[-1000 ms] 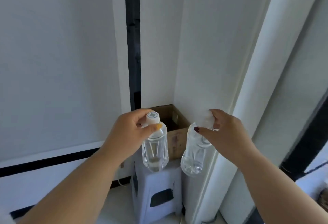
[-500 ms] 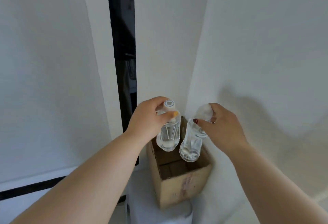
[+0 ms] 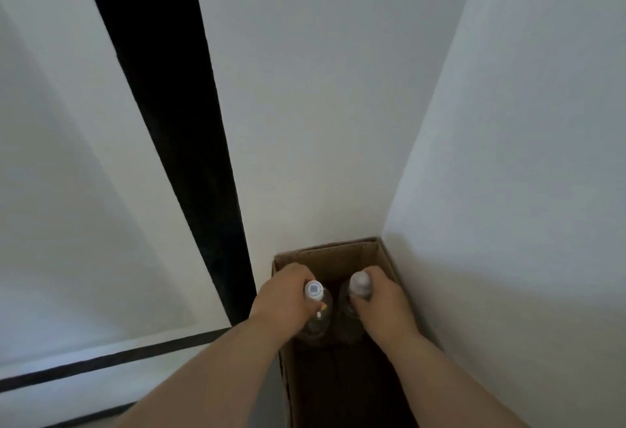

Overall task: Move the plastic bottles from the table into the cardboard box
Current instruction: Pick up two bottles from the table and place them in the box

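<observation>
While both bottles hang inside the cardboard box (image 3: 325, 253), left hand (image 3: 286, 299) grips the left bottle (image 3: 316, 321), right hand (image 3: 384, 302) clasps the right bottle (image 3: 359, 283)

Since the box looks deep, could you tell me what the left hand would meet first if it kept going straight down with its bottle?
Probably the box floor. The left hand holds its bottle by the neck inside the box, and nothing shows beneath it, though the interior is dark and depth is unclear.
</observation>
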Motion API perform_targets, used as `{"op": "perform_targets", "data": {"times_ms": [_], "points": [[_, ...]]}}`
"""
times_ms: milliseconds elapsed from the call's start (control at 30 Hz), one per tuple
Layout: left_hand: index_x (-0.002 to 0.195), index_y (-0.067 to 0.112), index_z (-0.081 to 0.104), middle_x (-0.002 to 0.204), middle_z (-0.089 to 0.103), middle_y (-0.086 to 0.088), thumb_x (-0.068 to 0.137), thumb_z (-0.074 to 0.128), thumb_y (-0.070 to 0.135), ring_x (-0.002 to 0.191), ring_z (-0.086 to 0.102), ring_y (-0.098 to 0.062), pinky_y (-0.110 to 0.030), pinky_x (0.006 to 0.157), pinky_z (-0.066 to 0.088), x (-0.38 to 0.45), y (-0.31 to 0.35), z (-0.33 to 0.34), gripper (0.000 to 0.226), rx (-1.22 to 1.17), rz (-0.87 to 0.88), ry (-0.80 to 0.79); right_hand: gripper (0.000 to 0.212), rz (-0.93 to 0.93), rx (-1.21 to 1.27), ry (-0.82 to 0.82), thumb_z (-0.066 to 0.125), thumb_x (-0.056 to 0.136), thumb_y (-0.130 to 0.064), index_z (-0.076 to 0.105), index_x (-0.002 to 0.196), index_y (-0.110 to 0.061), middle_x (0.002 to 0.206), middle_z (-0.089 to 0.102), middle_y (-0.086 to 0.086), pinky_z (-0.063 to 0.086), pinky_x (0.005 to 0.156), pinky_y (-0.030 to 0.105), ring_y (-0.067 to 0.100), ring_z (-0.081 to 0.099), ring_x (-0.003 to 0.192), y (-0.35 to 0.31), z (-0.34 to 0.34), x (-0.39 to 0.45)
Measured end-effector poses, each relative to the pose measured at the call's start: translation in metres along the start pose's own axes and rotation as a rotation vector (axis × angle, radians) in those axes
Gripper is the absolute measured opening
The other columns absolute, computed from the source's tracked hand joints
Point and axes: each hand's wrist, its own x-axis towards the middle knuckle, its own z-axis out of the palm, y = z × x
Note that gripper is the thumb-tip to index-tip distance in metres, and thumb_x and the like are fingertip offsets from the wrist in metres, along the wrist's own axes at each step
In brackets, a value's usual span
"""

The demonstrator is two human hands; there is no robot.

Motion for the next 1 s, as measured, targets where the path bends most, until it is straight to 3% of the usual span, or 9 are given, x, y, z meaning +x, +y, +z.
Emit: {"op": "perform_targets", "data": {"times_ms": [200, 367, 667, 800, 867, 1000], "points": [[0.094, 0.022, 0.059, 0.103, 0.060, 0.003, 0.084, 0.071, 0.026, 0.090, 0.064, -0.019, -0.037, 0.083, 0.055, 0.037, -0.016, 0.018, 0.016, 0.178, -0.010, -0.096, 0.012, -0.010, 0.046, -0.023, 0.065, 0.090, -0.015, 0.058, 0.099, -0.016, 0.095, 0.068, 0.005, 0.049, 0.074, 0.031, 0.021, 0.063, 0.088, 0.020, 0.021, 0.027], [0.108, 0.013, 0.060, 0.117, 0.060, -0.006, 0.089, 0.065, 0.016, 0.106, 0.064, -0.028, -0.041, 0.087, 0.055, 0.057, -0.022, 0.027, 0.020, 0.386, 0.001, -0.163, 0.010, -0.027, 0.044, -0.023, 0.062, 0.090, -0.012, 0.056, 0.096, -0.018, 0.090, 0.065, 0.001, 0.042, 0.070, 0.026, 0.014, 0.059, 0.083, 0.029, 0.030, 0.045], [0.105, 0.014, 0.069, 0.108, 0.071, -0.007, 0.092, 0.056, 0.001, 0.097, 0.070, -0.028, -0.035, 0.067, 0.048, 0.066, -0.023, 0.042, 0.022, 0.596, -0.052, -0.175, 0.005, -0.009, 0.011, 0.000, 0.058, 0.090, -0.007, 0.055, 0.092, -0.011, 0.092, 0.066, 0.008, 0.046, 0.074, 0.028, 0.021, 0.061, 0.087, 0.033, 0.043, 0.065], [0.106, 0.012, 0.072, 0.108, 0.072, -0.010, 0.092, 0.055, 0.002, 0.099, 0.070, -0.031, -0.035, 0.068, 0.047, 0.071, -0.018, 0.040, 0.024, 0.596, -0.089, -0.209, 0.006, -0.035, -0.020, 0.025, 0.059, 0.087, -0.003, 0.056, 0.089, -0.008, 0.091, 0.064, 0.010, 0.041, 0.071, 0.027, 0.024, 0.062, 0.087, 0.032, 0.043, 0.069], [0.109, 0.011, 0.071, 0.110, 0.072, -0.010, 0.091, 0.057, 0.002, 0.102, 0.069, -0.031, -0.036, 0.069, 0.046, 0.073, -0.016, 0.038, 0.025, 0.586, -0.098, -0.221, 0.012, -0.048, -0.029, 0.019, 0.060, 0.087, -0.002, 0.060, 0.098, -0.007, 0.100, 0.065, 0.011, 0.041, 0.076, 0.024, 0.027, 0.063, 0.094, 0.033, 0.044, 0.070], [0.110, 0.011, 0.069, 0.112, 0.071, -0.010, 0.091, 0.058, 0.000, 0.103, 0.069, -0.029, -0.037, 0.077, 0.053, 0.073, -0.015, 0.034, 0.025, 0.540, -0.097, -0.243, 0.048, -0.062, -0.053, -0.008, 0.062, 0.089, -0.002, 0.053, 0.136, -0.004, 0.132, 0.059, 0.014, 0.033, 0.098, 0.020, 0.029, 0.055, 0.122, 0.032, 0.041, 0.068]]}}
